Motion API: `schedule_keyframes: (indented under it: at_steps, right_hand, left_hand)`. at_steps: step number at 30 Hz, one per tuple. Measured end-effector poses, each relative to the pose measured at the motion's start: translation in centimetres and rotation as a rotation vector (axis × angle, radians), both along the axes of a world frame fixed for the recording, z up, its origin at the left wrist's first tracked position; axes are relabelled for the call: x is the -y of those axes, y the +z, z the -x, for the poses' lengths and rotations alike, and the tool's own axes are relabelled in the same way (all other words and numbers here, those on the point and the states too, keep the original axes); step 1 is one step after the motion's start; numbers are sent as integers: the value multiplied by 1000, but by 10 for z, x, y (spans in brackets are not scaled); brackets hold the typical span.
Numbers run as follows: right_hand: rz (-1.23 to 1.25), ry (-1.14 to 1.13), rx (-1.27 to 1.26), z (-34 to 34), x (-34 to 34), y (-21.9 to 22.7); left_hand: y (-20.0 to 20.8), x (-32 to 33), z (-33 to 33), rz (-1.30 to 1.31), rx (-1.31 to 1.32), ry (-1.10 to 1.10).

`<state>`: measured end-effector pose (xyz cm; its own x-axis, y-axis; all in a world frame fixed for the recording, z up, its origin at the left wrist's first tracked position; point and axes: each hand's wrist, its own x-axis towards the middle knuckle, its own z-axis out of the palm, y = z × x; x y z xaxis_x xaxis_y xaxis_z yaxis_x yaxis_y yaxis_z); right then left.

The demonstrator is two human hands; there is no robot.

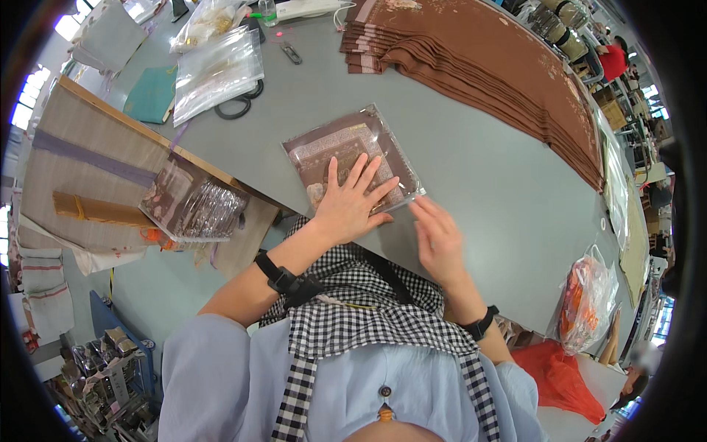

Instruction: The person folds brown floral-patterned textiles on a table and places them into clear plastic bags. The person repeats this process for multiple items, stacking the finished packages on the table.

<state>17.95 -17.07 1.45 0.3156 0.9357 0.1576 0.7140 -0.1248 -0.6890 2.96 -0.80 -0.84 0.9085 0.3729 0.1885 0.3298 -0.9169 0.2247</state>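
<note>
A flat square plastic bag (384,125) lies on the grey table in front of me, with a folded brown patterned cloth (313,153) inside. My left hand (350,205) rests flat on it, fingers spread and pressing the cloth's middle. At the bag's near right corner, my right hand (440,239) has its fingers curled together, fingertips at the bag's edge. Exactly what the right fingertips pinch is partly hidden by the hand.
Stacked brown cloths (471,62) cover the far right. Clear plastic bags (221,70) lie at far left, beside black scissors (239,107) and a teal pouch (151,94). Packed bags (199,206) sit on a lower left surface. A bag with orange contents (585,302) stands at right.
</note>
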Motion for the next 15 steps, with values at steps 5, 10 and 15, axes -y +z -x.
schedule_keyframes:
  at_steps: [5,10,15]
  right_hand:
    - [14,106,178,-7,-19,-15]
    - [-262,-25,-60,-3,-22,2]
    - [-326,513,275,46,-42,-6]
  left_hand:
    - [15,-2,36,105,255,-71]
    - [13,8,96,961,265,487]
    - [-15,32,95,1551,379,350]
